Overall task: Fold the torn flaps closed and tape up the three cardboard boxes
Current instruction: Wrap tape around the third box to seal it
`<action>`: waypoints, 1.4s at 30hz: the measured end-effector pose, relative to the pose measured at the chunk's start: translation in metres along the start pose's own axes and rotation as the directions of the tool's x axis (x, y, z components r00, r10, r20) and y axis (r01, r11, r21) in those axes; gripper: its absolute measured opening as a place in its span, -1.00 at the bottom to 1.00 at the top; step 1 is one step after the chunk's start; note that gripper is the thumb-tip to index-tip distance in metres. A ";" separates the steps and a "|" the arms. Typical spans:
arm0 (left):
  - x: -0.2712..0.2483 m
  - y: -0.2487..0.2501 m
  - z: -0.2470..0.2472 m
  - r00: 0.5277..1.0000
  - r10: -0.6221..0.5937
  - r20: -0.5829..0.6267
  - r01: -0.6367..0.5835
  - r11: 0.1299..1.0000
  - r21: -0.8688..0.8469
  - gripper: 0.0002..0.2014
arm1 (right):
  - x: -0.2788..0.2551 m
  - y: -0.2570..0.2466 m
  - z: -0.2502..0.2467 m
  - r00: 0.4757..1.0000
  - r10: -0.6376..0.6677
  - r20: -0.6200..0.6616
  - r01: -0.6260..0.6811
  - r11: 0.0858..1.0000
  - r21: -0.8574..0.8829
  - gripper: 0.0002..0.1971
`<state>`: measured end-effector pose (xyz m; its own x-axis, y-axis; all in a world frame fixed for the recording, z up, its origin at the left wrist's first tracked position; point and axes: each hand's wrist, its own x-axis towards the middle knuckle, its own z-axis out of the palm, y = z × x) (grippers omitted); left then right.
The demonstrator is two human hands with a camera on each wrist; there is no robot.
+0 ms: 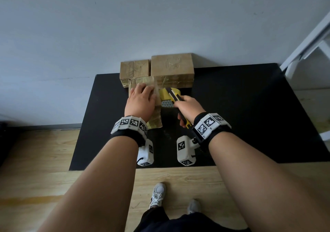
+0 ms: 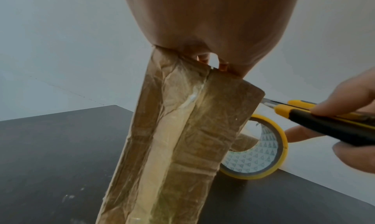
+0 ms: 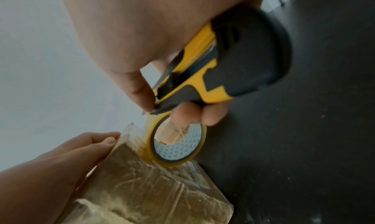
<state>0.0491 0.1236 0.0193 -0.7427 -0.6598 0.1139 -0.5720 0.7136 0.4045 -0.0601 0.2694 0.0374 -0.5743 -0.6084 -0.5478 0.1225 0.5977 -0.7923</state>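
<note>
A narrow, tape-covered cardboard box (image 1: 157, 117) (image 2: 182, 139) (image 3: 152, 187) stands on the black table (image 1: 241, 115). My left hand (image 1: 141, 99) (image 3: 61, 160) lies flat on its top and presses it. A yellow tape roll (image 1: 166, 96) (image 2: 282, 153) (image 3: 178, 150) stands on edge against the box's right side. My right hand (image 1: 189, 106) (image 3: 142, 34) grips a yellow-and-black utility knife (image 1: 174, 95) (image 2: 324, 123) (image 3: 233, 63), blade tip just above the roll near the box's upper right edge. Two closed boxes, a small one (image 1: 134, 69) and a larger one (image 1: 172, 67), sit behind against the wall.
A white frame (image 1: 307, 40) leans at the table's right back corner. The grey wall rises right behind the boxes. Wooden floor and my shoes (image 1: 158, 194) show below the table's front edge. Bare black tabletop lies to the right of my right hand.
</note>
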 end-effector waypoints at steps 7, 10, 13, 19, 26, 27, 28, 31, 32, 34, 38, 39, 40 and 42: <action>-0.004 0.003 0.002 0.998 -0.009 -0.063 0.009 1.000 0.004 -0.64 | 0.026 0.023 -0.011 0.968 0.119 -0.219 -0.129 0.991 -0.032 -0.70; -0.004 0.003 0.003 0.997 -0.010 -0.077 0.011 1.000 0.005 -0.64 | 0.040 0.041 -0.015 0.940 0.219 -0.262 -0.267 0.950 -0.163 -0.50; -0.004 0.003 0.003 0.996 -0.010 -0.092 0.011 1.000 0.013 -0.64 | 0.045 0.061 -0.019 0.901 0.325 -0.287 -0.411 0.852 -0.326 -0.43; -0.005 0.003 0.005 0.992 0.011 -0.124 -0.008 1.000 0.027 -0.65 | 0.049 0.086 -0.019 0.914 0.283 -0.291 -0.405 0.654 -0.638 -0.44; -0.002 0.000 0.008 0.991 0.008 -0.134 -0.004 0.999 0.033 -0.65 | 0.059 0.104 -0.017 0.932 0.256 -0.257 -0.362 0.607 -0.707 -0.28; -0.002 0.000 0.008 0.991 0.009 -0.136 -0.004 0.999 0.033 -0.66 | 0.061 0.106 -0.016 0.931 0.259 -0.257 -0.363 0.600 -0.713 -0.25; -0.002 0.000 0.009 0.990 0.009 -0.138 -0.005 0.999 0.033 -0.66 | 0.061 0.108 -0.015 0.932 0.258 -0.256 -0.362 0.592 -0.720 -0.24; -0.002 0.000 0.009 0.990 0.008 -0.143 -0.003 0.999 0.034 -0.65 | 0.062 0.110 -0.013 0.933 0.252 -0.256 -0.357 0.573 -0.738 -0.26; -0.002 0.000 0.008 0.990 0.008 -0.141 -0.003 0.999 0.035 -0.65 | 0.061 0.109 -0.014 0.935 0.245 -0.257 -0.354 0.582 -0.732 -0.28; -0.002 0.001 0.007 0.991 0.004 -0.137 0.000 1.000 0.031 -0.65 | 0.060 0.100 -0.016 0.944 0.196 -0.263 -0.327 0.646 -0.690 -0.36; -0.003 0.003 0.005 0.992 -0.005 -0.128 0.007 1.000 0.017 -0.65 | 0.063 0.056 -0.022 0.947 -0.044 -0.319 -0.119 0.874 -0.472 -0.54; -0.004 0.003 0.005 0.992 -0.008 -0.123 0.009 1.000 0.013 -0.65 | 0.063 0.041 -0.021 0.936 -0.113 -0.335 -0.045 0.902 -0.430 -0.57; -0.004 0.004 0.004 0.993 -0.012 -0.116 0.013 1.000 0.011 -0.65 | 0.062 0.027 -0.021 0.924 -0.171 -0.343 0.022 0.917 -0.398 -0.58; -0.004 0.004 0.003 0.995 -0.022 -0.101 0.023 1.000 0.011 -0.64 | 0.059 0.001 -0.017 0.913 -0.248 -0.324 0.126 0.926 -0.355 -0.58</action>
<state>0.0488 0.1294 0.0179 -0.6914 -0.6954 0.1958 -0.5925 0.7009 0.3971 -0.1077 0.2435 0.0089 -0.8171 -0.5344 -0.2163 -0.2461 0.6626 -0.7074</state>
